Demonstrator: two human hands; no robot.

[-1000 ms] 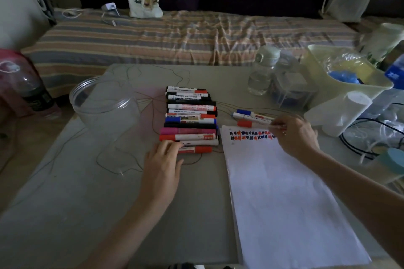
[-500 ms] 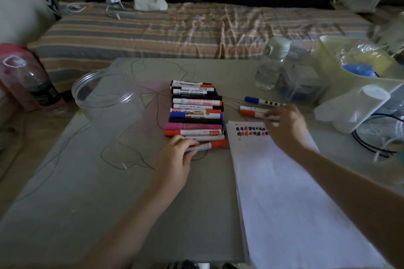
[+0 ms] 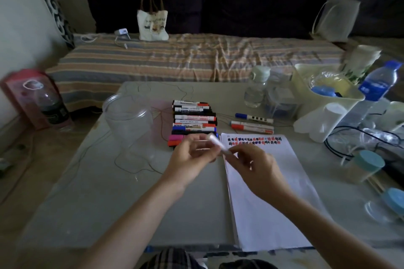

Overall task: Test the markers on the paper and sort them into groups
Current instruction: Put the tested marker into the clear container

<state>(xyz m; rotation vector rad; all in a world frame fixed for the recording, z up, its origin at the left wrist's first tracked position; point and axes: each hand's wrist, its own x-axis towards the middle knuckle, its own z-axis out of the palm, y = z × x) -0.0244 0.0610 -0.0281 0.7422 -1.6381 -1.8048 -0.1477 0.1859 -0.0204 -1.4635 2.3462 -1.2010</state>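
Both our hands hold one white marker [image 3: 218, 144] above the table [image 3: 109, 203]: left hand [image 3: 192, 157] grip curled round one end, right hand [image 3: 251, 164] pinching the other. Marker stack [image 3: 193, 120] behind; paper [image 3: 262, 203] at right, scribbles along its top.
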